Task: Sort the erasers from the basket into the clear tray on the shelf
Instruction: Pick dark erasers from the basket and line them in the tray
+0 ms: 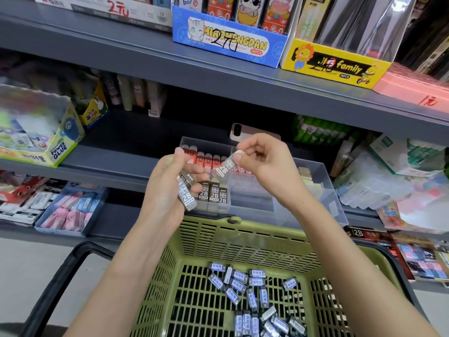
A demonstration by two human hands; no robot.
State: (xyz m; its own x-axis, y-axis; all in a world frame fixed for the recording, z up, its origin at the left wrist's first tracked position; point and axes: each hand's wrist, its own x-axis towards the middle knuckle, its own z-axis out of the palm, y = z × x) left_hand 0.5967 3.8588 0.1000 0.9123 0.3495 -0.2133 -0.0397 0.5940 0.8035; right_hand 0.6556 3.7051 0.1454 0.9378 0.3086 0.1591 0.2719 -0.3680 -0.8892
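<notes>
My left hand [167, 186] grips a few grey 2B erasers [187, 195] in a stack above the basket. My right hand [264, 161] pinches one more 2B eraser [224, 167] by its end, just over the clear tray [323, 190] on the shelf. Inside the tray stand a back row of red-sleeved erasers [209, 160] and a front row of brown 2B erasers [216, 193]; beige ones [307, 177] lie in its right compartment. The green basket [243, 242] below holds several dark-sleeved erasers [245, 290].
A pink phone [239, 132] lies behind the tray. A glue box [41, 139] sits at the left of the shelf, packaged goods [379, 176] at the right. The upper shelf [218, 69] overhangs with display boxes. The basket's black handle [56, 276] juts out left.
</notes>
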